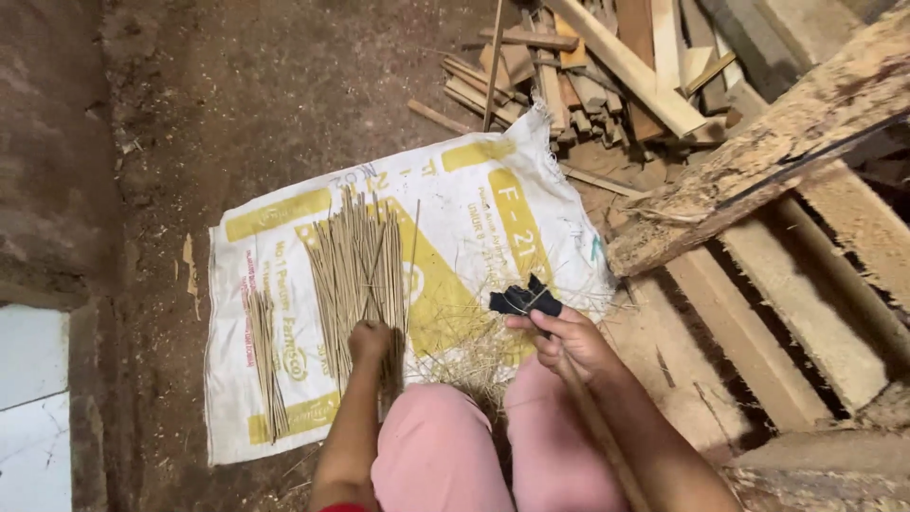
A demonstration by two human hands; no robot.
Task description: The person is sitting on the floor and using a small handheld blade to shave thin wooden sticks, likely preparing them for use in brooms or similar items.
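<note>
My left hand [370, 343] rests closed on the near ends of a large bundle of thin straw-coloured sticks [358, 261] spread on a white and yellow woven sack [474, 204] on the dirt floor. My right hand [567, 341] holds a long thin wooden stick [597, 427] with a dark black wrapped end [524, 299], just right of the sack's edge. A smaller bundle of sticks [265, 360] lies further left on the sack. Loose straw shavings [474, 356] lie between my hands, above my pink-clad knees [445, 446].
A pile of wooden offcuts [588, 66] lies beyond the sack. Rough planks and a splintered beam [768, 152] run along the right. Bare earth floor [237, 95] stretches left, with a white tile [33, 417] at the lower left.
</note>
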